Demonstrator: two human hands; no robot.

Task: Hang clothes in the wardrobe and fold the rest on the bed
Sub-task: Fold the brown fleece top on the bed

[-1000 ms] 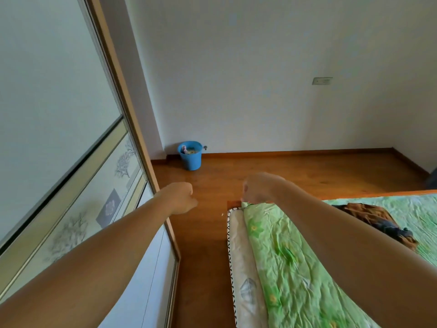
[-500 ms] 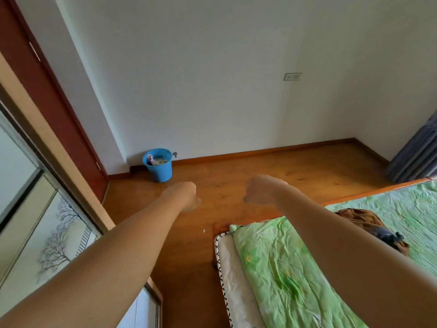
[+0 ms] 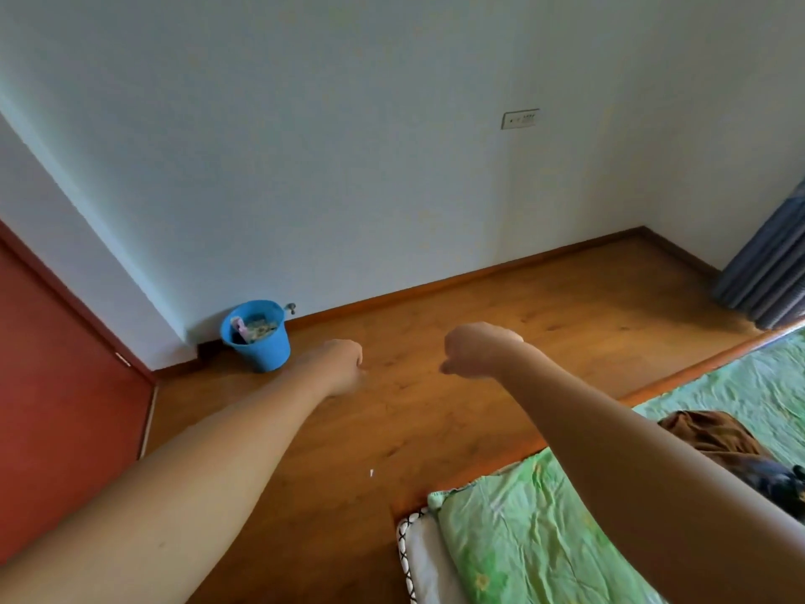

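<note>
Left hand [image 3: 344,364] and right hand [image 3: 479,350] are out over the floor, fingers curled into fists with nothing held, brown garment [image 3: 714,433] lies crumpled and unfolded on the bed [image 3: 544,538], wardrobe out of view, so task looks barely started.

Crumpled brown garment [image 3: 714,433] against a dark garment [image 3: 775,483] — both unfolded, heaped on the green-sheeted bed [image 3: 544,538]

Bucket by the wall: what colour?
The bucket is blue, seen in the head view.
</note>
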